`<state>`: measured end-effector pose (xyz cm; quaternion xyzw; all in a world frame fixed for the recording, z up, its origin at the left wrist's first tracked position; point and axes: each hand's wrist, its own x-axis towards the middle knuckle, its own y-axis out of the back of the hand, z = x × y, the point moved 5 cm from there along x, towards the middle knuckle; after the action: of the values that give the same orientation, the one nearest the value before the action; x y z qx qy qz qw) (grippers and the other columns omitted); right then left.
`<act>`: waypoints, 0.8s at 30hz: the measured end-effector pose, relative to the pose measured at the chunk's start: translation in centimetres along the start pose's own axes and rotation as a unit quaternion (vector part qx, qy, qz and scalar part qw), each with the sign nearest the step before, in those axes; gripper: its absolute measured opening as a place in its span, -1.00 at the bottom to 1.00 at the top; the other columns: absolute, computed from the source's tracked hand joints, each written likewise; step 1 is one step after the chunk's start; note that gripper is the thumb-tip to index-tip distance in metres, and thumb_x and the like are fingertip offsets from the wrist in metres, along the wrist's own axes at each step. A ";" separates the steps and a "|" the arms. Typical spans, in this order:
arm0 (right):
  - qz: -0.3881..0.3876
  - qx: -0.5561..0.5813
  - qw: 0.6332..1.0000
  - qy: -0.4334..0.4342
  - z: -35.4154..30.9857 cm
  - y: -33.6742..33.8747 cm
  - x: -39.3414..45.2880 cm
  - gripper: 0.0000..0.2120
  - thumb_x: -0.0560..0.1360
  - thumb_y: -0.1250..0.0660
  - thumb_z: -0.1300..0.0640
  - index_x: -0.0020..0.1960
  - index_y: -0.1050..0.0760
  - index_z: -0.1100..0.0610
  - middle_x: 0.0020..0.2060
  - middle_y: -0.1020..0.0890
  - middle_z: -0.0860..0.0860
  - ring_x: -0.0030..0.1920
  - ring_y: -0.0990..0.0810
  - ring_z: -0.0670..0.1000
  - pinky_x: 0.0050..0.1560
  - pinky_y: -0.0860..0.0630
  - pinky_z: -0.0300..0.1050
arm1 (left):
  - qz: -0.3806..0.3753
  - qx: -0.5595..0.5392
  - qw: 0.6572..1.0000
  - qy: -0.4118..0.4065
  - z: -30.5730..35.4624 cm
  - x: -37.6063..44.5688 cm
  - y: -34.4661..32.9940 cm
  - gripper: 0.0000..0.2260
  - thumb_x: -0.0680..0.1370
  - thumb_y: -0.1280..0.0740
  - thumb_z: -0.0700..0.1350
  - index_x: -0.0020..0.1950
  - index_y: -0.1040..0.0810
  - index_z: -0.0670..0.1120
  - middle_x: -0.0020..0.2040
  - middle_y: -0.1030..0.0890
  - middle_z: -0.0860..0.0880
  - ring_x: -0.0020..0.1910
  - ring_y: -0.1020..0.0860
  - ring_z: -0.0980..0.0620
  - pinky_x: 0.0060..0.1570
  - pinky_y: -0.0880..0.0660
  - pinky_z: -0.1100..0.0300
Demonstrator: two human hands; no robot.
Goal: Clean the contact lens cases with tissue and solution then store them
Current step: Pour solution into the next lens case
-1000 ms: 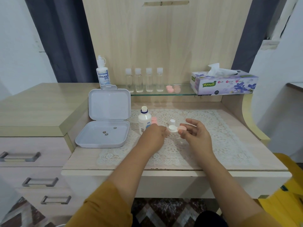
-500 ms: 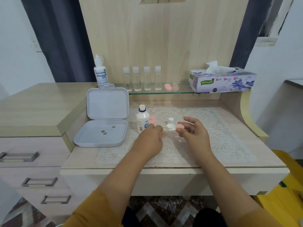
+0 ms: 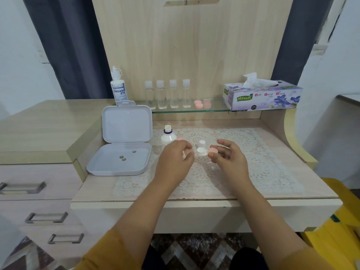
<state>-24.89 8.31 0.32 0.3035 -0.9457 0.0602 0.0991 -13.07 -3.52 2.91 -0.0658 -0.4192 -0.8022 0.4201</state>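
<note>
The lens case lies on the lace mat in mid bench, between the two hands; its white well shows, and a pink cap sits at its right end. The right hand pinches that cap between thumb and forefinger, the other fingers loosely curled. The left hand is curled over something pale at its fingertips; whether that is the case's other end or a loose cap I cannot tell.

The step looks like unscrewing the cap. It would go best with the left hand holding the case flat while the right turns the cap squarely, then sets it on the mat close by so it is not lost.

A small bottle stands just behind the left hand, the open box to its left, the tissue box on the glass shelf.

Against the earlier frames, hands and case keep almost the same places; the right thumb has closed a little further onto the cap.
</note>
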 end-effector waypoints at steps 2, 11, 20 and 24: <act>-0.001 0.004 1.000 -0.002 0.0 0.0 0.0 -0.65 0.46 -0.44 0.25 0.15 -0.48 -0.06 -0.05 -0.68 -0.06 -0.03 -0.66 -0.06 -0.08 -0.54 -0.25 | 0.012 -0.054 0.998 -0.014 1.0 0.2 0.3 -0.90 0.55 -0.32 -0.09 0.03 -0.58 0.00 0.00 -0.56 0.15 0.01 -0.48 0.14 0.03 -0.45 0.19; -0.001 0.010 1.000 -0.007 0.0 0.0 0.0 -0.66 0.45 -0.45 0.25 0.14 -0.49 -0.05 -0.05 -0.68 -0.04 -0.06 -0.67 -0.08 -0.08 -0.55 -0.28 | -0.057 -0.067 0.996 0.002 1.7 1.1 -1.0 -0.88 0.53 -0.34 -0.09 0.05 -0.61 0.01 0.01 -0.55 0.19 0.03 -0.48 0.21 0.11 -0.46 0.18; -0.007 0.012 1.000 -0.014 0.1 0.0 0.2 -0.67 0.46 -0.44 0.26 0.15 -0.50 0.00 -0.06 -0.70 -0.02 -0.05 -0.68 -0.05 -0.05 -0.57 -0.24 | -0.070 -0.067 0.995 -0.004 1.5 1.0 -1.6 -0.80 0.58 -0.30 -0.08 0.16 -0.62 -0.05 0.06 -0.57 0.11 0.07 -0.52 0.15 0.14 -0.46 0.17; -0.006 0.015 1.000 -0.020 0.1 0.0 0.2 -0.68 0.46 -0.43 0.27 0.15 -0.50 0.01 -0.06 -0.70 -0.02 -0.04 -0.68 -0.04 0.00 -0.58 -0.16 | -0.069 -0.067 0.995 -0.003 1.4 1.1 -1.6 -0.81 0.56 -0.33 -0.10 0.14 -0.63 -0.05 0.00 -0.55 0.13 0.03 -0.51 0.16 0.13 -0.46 0.18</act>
<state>-25.05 8.20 0.21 0.3122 -0.9446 0.0673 0.0761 -15.28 -2.70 3.27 -0.0668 -0.3691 -0.8554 0.3573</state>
